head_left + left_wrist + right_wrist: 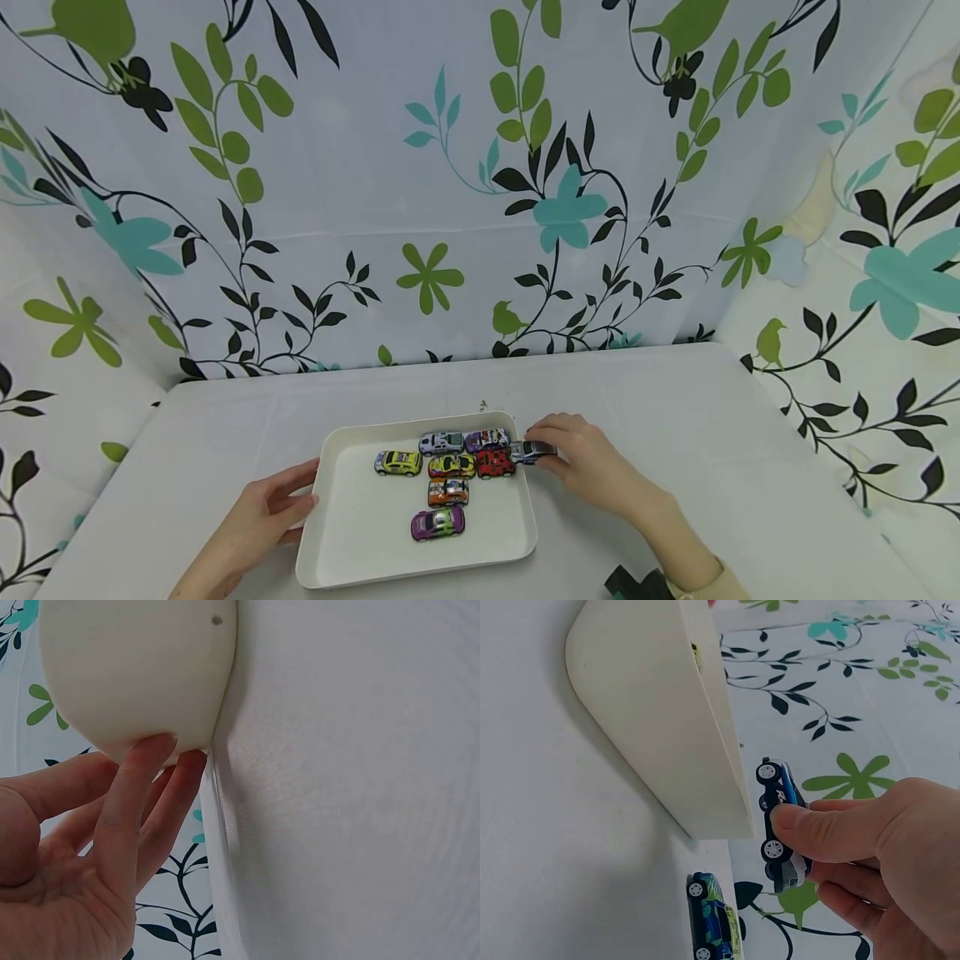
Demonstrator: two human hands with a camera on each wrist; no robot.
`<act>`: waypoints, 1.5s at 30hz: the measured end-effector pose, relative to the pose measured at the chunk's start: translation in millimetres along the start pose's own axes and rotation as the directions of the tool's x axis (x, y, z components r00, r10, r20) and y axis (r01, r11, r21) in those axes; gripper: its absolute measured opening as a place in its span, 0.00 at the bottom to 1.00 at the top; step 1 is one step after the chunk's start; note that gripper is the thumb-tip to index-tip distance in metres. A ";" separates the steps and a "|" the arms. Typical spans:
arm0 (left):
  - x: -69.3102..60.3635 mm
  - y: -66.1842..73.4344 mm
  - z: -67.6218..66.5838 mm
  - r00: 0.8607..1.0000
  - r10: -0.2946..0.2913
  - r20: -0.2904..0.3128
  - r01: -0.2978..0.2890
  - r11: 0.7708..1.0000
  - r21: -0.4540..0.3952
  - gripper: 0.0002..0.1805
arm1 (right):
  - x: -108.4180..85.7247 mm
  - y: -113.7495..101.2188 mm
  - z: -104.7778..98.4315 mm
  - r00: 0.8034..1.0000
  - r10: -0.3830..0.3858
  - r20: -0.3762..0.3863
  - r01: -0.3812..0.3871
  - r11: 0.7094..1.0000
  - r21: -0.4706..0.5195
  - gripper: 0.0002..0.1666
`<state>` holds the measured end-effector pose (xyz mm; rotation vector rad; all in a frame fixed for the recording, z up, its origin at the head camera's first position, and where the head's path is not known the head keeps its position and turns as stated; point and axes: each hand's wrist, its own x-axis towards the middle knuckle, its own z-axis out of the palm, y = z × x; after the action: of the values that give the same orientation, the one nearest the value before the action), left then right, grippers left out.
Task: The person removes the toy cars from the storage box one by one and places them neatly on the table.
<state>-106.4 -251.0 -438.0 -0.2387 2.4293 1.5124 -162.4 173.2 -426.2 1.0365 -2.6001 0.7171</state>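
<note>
My right hand (588,458) pinches a silver and black toy car (531,452) by its end, just above the tray's right rim. In the right wrist view the thumb (791,821) lies across this car's (772,825) dark underside. The white tray (352,533) bears several toy cars, among them a yellow car (398,463), a red car (495,463), an orange car (447,492) and a purple-green car (438,523). My left hand (266,517) touches the tray's left side. Its fairly straight fingers (154,754) press on the outer wall.
A blue-green toy car (714,919) stands on the white table beside the tray, visible only in the right wrist view. A patterned cloth (337,167) hangs behind the table and at its sides. A black object (637,585) shows beside the right forearm.
</note>
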 end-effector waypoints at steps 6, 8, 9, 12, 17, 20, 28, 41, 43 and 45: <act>0.5 -0.4 0.1 1.000 0.008 0.001 -0.008 1.000 -0.002 0.33 | -0.7 4.4 -1.5 1.000 0.012 0.007 -0.013 1.000 0.013 0.20; 0.3 -0.7 0.1 1.000 0.012 0.002 -0.012 1.000 -0.004 0.33 | -1.2 5.0 -1.9 1.000 0.018 0.010 -0.019 1.000 0.015 0.20; 0.2 -0.7 0.1 1.000 0.014 0.002 -0.014 1.000 -0.005 0.33 | -1.5 5.4 -2.1 1.000 0.024 0.010 -0.024 1.000 0.016 0.20; 0.0 -0.8 0.0 1.000 0.013 0.004 -0.013 1.000 -0.007 0.33 | -2.4 6.4 -3.2 0.999 0.046 0.011 -0.046 0.999 0.012 0.20; 0.1 -0.4 0.1 1.000 0.004 0.002 -0.004 1.000 -0.004 0.33 | -3.4 9.7 -5.3 0.996 0.076 0.037 -0.076 0.997 0.007 0.20; 0.4 0.0 0.3 1.000 -0.006 0.000 0.006 1.000 0.000 0.34 | -3.7 13.4 -5.8 0.993 0.091 0.071 -0.092 0.996 0.010 0.18; 0.6 -0.1 0.9 1.000 -0.015 -0.009 0.015 1.000 0.009 0.34 | -5.2 24.7 -2.3 0.985 0.112 0.134 -0.116 0.993 0.020 0.18; 0.6 -2.5 0.4 1.000 0.001 -0.007 -0.001 1.000 0.003 0.33 | -6.2 30.4 2.3 0.967 0.170 0.190 -0.174 0.985 0.004 0.16; 0.7 -2.7 0.5 1.000 0.001 -0.008 -0.001 1.000 0.005 0.34 | -6.1 30.7 3.2 0.964 0.177 0.199 -0.180 0.984 0.001 0.16; 0.7 -2.9 0.4 1.000 0.001 -0.008 -0.001 1.000 0.007 0.34 | -6.1 31.0 3.9 0.963 0.178 0.202 -0.182 0.983 -0.001 0.16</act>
<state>-106.2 -251.9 -440.9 -0.2423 2.4411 1.5062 -179.8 194.0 -442.8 0.9291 -2.8972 0.7098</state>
